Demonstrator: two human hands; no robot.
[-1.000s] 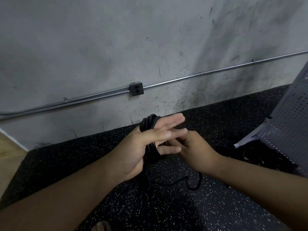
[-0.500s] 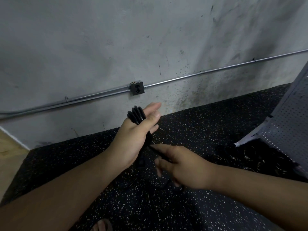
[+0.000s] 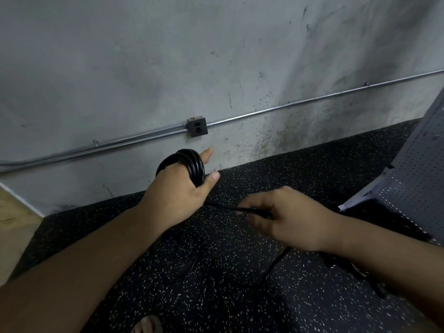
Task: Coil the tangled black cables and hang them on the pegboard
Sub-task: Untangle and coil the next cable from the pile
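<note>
Head view: the left hand [image 3: 177,195] sits at centre, fingers straight, wearing loops of black cable [image 3: 192,164] wound round the palm; the right hand [image 3: 288,217], toward 4 o'clock, pinches the free run taut between them; the cable looks light, limp and a little springy, so probably best gripped near the loops; the pegboard [image 3: 413,179] leans at 3 o'clock; no box or bin shows.

left hand [image 3: 179,191] raised, fingers straight | right hand [image 3: 286,217] lower, pinching cable [image 3: 228,208]
</note>
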